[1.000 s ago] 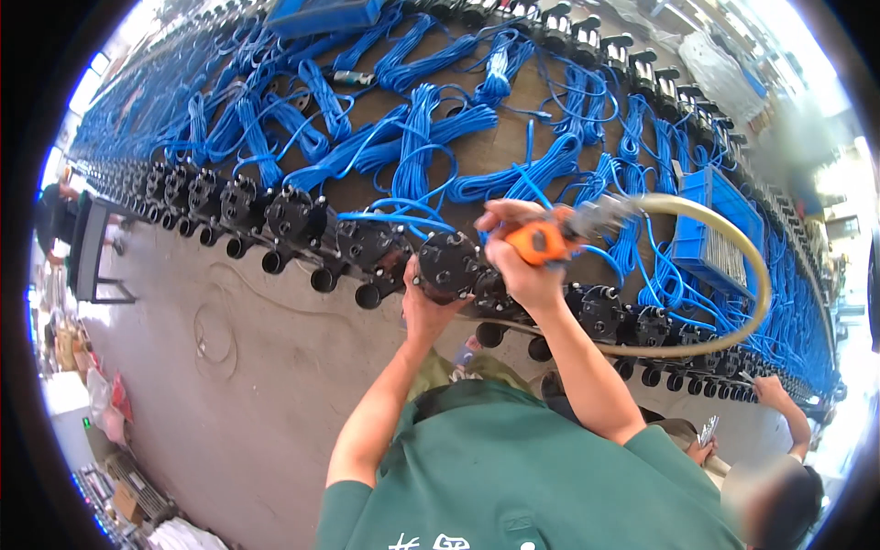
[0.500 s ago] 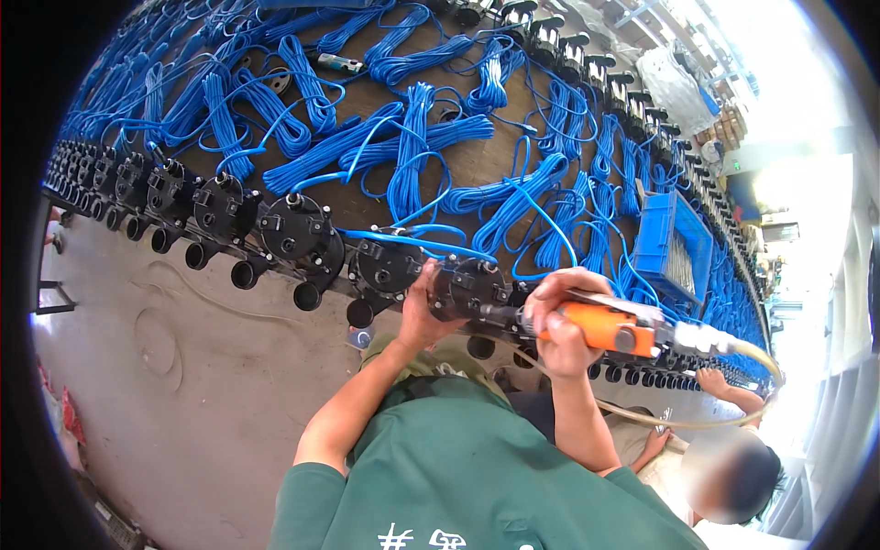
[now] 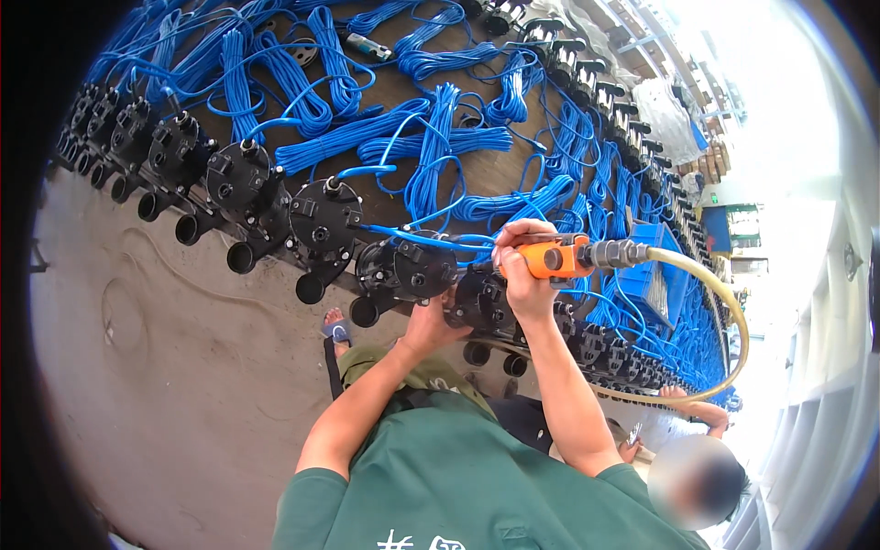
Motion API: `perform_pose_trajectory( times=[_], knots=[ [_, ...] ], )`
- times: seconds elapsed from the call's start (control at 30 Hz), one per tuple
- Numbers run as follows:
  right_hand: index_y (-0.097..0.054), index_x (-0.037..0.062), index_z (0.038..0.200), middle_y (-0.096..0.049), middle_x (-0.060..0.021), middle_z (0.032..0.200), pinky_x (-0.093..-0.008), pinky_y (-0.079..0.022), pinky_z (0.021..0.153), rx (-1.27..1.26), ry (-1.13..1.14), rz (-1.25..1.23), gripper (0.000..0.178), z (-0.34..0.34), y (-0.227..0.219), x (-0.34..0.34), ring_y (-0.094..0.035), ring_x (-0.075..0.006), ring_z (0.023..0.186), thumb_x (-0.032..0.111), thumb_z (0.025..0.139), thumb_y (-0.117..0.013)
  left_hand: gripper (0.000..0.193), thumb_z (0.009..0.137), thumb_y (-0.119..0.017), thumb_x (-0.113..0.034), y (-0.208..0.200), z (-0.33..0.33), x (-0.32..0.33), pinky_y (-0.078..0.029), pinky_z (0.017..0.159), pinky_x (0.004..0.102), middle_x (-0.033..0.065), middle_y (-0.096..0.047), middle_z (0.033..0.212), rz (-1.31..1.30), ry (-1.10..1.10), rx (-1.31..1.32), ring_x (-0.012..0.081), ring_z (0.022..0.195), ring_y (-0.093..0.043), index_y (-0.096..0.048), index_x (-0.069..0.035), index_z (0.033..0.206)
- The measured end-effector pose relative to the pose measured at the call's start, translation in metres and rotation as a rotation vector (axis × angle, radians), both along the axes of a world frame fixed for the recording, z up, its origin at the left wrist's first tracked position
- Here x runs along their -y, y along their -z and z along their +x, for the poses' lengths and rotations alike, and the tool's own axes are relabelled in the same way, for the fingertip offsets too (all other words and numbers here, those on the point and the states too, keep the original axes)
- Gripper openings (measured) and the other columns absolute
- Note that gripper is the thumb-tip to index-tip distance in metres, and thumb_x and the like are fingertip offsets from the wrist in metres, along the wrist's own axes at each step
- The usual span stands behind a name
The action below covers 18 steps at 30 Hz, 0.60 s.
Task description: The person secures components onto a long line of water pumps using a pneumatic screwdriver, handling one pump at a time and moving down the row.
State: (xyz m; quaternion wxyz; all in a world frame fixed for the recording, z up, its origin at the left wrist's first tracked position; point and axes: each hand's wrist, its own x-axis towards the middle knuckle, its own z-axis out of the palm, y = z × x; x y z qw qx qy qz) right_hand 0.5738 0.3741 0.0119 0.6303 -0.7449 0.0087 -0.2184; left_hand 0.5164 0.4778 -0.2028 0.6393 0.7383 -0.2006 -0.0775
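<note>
Orange plastic caught the eye first: an orange power driver (image 3: 543, 258) was gripped in the right hand (image 3: 519, 266), fingers closed tight round its body, its nose pressed down onto a black valve housing (image 3: 483, 300) at the near edge of the table (image 3: 385, 96). Just left of that housing, the left hand (image 3: 431, 323) was cupped against the underside of the neighbouring black valve (image 3: 403, 270), fingers curled shut on it from below. From the driver's rear, away from the housing, a stiff yellowish hose (image 3: 724, 312) was seen arcing off and back down. The tool was judged moderately heavy and rigid, with the hose likely tugging sideways, so a grip round the orange body was thought soundest. The housing looked hard, bulky and solid; its round rim seemed the surest purchase. Beyond the housing, bundles of soft blue cable (image 3: 440, 147) were spread across the table.
</note>
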Motion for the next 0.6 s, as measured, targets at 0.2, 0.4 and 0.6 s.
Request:
perform_pose_trajectory(
  times=[0.2, 0.4, 0.6],
  knots=[
    [-0.056, -0.0009, 0.123, -0.068, -0.0138, 0.101, -0.0244, -0.052, 0.060, 0.058, -0.009, 0.108, 0.040, -0.011, -0.026, -0.001, -0.062, -0.0125, 0.069, -0.006, 0.084, -0.058, 0.113, 0.048, -0.097, -0.023, -0.013, 0.005, 0.003, -0.052, 0.080, 0.0402, 0.0134, -0.058, 0.111, -0.129, -0.072, 0.147, 0.0293, 0.087, -0.059, -0.039, -0.001, 0.143],
    [-0.061, -0.0049, 0.108, -0.066, -0.0109, 0.089, -0.0233, -0.052, 0.058, 0.170, -0.218, 0.210, 0.026, -0.093, -0.059, 0.021, -0.061, -0.0118, 0.066, 0.001, 0.083, -0.062, 0.096, 0.057, -0.093, -0.015, -0.059, -0.028, 0.002, -0.050, 0.086, 0.0425, 0.0167, -0.055, 0.118, 0.245, -0.423, 0.190, 0.0346, 0.098, -0.058, -0.037, -0.001, 0.135],
    [-0.059, 0.0018, 0.117, -0.066, -0.0074, 0.095, -0.0239, -0.053, 0.068, -0.015, -0.358, 0.385, 0.033, -0.102, -0.021, 0.047, -0.063, -0.0103, 0.079, -0.005, 0.085, -0.061, 0.039, 0.079, -0.074, -0.011, -0.065, -0.091, 0.016, -0.049, 0.086, 0.0456, 0.0154, -0.063, 0.104, 0.274, 0.038, -0.010, 0.0361, 0.100, -0.059, -0.058, -0.002, 0.113]
  ],
)
